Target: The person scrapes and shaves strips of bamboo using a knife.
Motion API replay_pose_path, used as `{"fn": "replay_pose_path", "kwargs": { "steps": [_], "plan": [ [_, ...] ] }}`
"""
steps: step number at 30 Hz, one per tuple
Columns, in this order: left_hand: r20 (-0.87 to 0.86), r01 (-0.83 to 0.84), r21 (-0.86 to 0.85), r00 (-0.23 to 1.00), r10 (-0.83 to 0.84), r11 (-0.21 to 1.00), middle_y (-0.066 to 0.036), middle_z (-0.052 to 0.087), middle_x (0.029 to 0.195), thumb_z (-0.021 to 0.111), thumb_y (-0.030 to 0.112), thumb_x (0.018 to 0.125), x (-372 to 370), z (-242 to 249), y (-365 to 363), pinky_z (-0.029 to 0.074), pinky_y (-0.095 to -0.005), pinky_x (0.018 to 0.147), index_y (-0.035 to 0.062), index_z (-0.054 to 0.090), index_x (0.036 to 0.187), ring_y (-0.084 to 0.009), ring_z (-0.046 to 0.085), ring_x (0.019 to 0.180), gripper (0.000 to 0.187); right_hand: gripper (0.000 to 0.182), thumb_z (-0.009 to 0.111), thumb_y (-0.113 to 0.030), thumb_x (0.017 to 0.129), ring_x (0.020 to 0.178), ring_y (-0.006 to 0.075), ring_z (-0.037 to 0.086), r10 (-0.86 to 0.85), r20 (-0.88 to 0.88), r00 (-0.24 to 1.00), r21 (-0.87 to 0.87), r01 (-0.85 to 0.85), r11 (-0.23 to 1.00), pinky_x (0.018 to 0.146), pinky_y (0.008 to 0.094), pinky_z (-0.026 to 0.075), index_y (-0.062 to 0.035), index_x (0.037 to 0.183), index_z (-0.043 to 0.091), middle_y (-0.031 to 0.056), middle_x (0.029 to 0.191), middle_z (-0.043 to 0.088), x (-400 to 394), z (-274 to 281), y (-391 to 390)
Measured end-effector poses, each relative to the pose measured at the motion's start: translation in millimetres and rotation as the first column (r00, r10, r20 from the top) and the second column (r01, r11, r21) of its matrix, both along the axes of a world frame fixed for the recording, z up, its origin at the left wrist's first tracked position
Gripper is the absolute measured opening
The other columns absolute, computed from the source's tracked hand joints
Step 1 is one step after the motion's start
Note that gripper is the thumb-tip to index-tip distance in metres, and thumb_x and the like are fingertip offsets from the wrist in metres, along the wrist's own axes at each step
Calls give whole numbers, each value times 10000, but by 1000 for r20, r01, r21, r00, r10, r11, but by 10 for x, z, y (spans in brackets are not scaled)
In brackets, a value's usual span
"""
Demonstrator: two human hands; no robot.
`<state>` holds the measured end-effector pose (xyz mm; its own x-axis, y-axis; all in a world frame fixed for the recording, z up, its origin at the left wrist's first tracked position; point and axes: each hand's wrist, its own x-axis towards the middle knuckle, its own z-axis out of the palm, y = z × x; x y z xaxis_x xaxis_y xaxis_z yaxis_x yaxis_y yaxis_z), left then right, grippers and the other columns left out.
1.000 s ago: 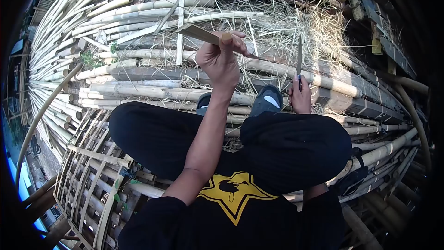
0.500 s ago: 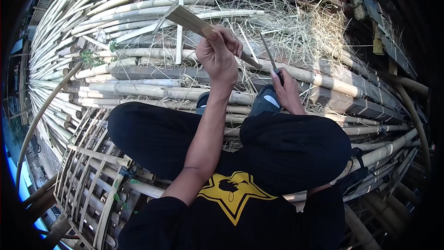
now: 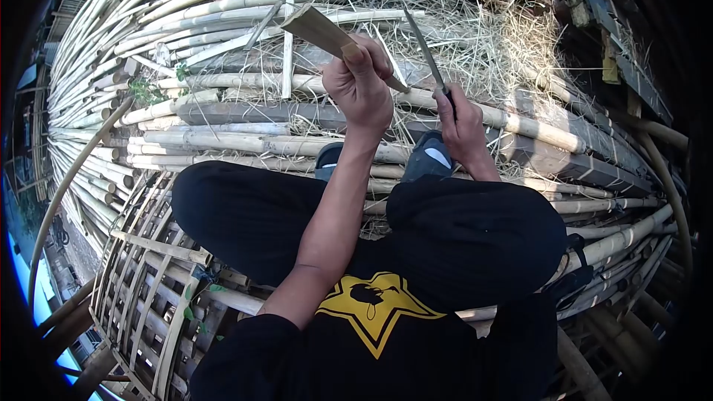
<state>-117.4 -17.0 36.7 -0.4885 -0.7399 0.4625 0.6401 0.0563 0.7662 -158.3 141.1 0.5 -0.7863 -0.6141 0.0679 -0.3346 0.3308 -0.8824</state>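
Strip (image 3: 319, 32) gripped in left hand (image 3: 360, 87) | knife (image 3: 425, 50) gripped in right hand (image 3: 464, 125), clear of strip | step, judged: lining up; next move calls for steady strip

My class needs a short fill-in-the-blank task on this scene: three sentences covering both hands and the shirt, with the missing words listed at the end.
1. The right hand holds a ____ by its dark handle.
2. From the person's viewpoint, the left hand grips a flat strip to the ____ of the blade.
3. The star on the black shirt is mostly ____ in colour.

Missing words: knife; left; yellow.
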Motion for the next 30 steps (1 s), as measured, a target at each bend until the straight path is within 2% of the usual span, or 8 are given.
{"fn": "replay_pose_path", "kwargs": {
  "steps": [10, 12, 14, 16, 18, 23, 26, 30],
  "plan": [
    [-28, -78, 71, 996, 80, 994, 11, 314, 582, 438, 441, 979, -5, -16, -66, 227, -236, 412, 61, 397, 690, -74, 293, 459, 479, 257, 399, -243, 987, 720, 523, 578, 121, -14, 993, 618, -86, 782, 643, 602, 438, 11, 989, 436, 314, 712, 597, 119, -1015, 50],
    [-10, -67, 76, 998, 68, 995, 14, 311, 578, 439, 448, 976, 4, -5, -81, 213, -235, 403, 63, 397, 694, -73, 286, 456, 479, 281, 409, -294, 995, 560, 401, 603, 141, -191, 971, 600, 2, 800, 523, 507, 470, -20, 946, 441, 202, 642, 604, 95, -1152, 96],
    [-29, -27, 122, 999, 31, 992, 15, 311, 579, 441, 455, 971, 2, -12, -114, 207, -234, 397, 60, 400, 700, -74, 279, 454, 481, 319, 425, -353, 999, 429, 183, 499, -54, 627, 777, 404, -265, 876, 418, 334, 419, -52, 895, 446, 43, 588, 523, -108, -1065, 83],
    [-24, -31, 112, 999, 34, 993, 15, 314, 578, 439, 466, 968, 17, -16, -139, 207, -235, 397, 59, 403, 705, -74, 275, 453, 486, 351, 454, -351, 977, 507, 221, 537, -65, 872, 485, 190, -213, 958, 480, 378, 439, -10, 909, 505, 117, 622, 542, -193, -1091, 131],
    [-17, 13, 110, 1000, -11, 994, 11, 317, 577, 435, 473, 967, 29, -6, -138, 209, -236, 395, 58, 402, 704, -74, 273, 452, 493, 366, 444, -351, 983, 486, 229, 540, -58, 399, 915, 189, -20, 982, 464, 373, 399, 3, 911, 504, 118, 592, 508, -159, -781, 23],
    [-37, 21, 82, 999, -18, 996, 5, 323, 582, 437, 481, 964, 15, -34, -112, 215, -236, 393, 55, 402, 697, -78, 276, 453, 504, 178, 452, -158, 987, 458, 165, 486, -50, -95, 994, -184, 32, 982, 450, 329, 363, 13, 985, 500, 50, 564, 469, -5, -307, -129],
    [-35, 31, 74, 999, -28, 997, 2, 324, 588, 442, 474, 966, 74, -31, -47, 224, -238, 396, 54, 403, 693, -80, 284, 456, 502, 278, 410, -234, 989, 516, 359, 559, 141, -129, 981, 566, -44, 824, 476, 382, 434, 36, 1036, 457, 184, 616, 542, 158, -1510, 136],
    [-41, -19, 40, 999, 21, 999, 2, 317, 590, 442, 454, 973, 44, -59, -43, 233, -241, 401, 55, 400, 691, -80, 288, 457, 491, 333, 421, -331, 989, 446, 258, 514, 132, -71, 989, 558, -70, 827, 414, 339, 402, -5, 1047, 452, 117, 572, 504, 124, -1459, 46]
  ]
}}
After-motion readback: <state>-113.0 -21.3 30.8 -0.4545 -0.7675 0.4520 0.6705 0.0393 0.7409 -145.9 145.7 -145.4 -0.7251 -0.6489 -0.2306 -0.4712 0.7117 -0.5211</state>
